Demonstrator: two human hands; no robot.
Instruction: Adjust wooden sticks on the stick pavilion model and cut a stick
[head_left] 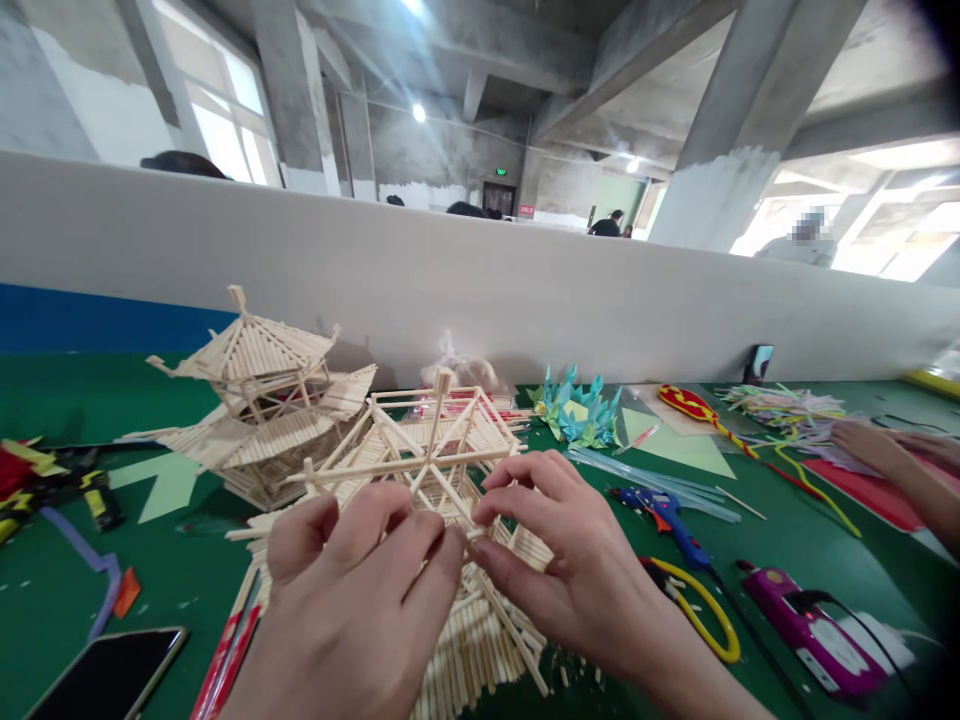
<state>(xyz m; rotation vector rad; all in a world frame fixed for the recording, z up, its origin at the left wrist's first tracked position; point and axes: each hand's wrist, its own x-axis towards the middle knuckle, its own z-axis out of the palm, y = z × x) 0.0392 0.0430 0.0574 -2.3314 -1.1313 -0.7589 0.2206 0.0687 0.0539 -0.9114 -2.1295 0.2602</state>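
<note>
A roof-shaped frame of thin wooden sticks (431, 445) stands on the green table (787, 530) right in front of me. My left hand (360, 590) grips its near edge with fingers curled round the sticks. My right hand (559, 550) pinches a stick at the frame's right side, thumb and fingers pressed together. A layered bundle of sticks (472, 640) lies under both hands. Behind and to the left stands a finished stick pagoda model (259, 395).
A phone (105, 675) lies at the near left, with pliers (82, 480) beyond it. A blue glue gun (667, 515), yellow-handled scissors (701, 605), a purple device (806, 625) and teal paper flowers (577, 410) sit at the right. Another person's hand (892, 450) reaches in far right. A grey partition (525, 280) backs the table.
</note>
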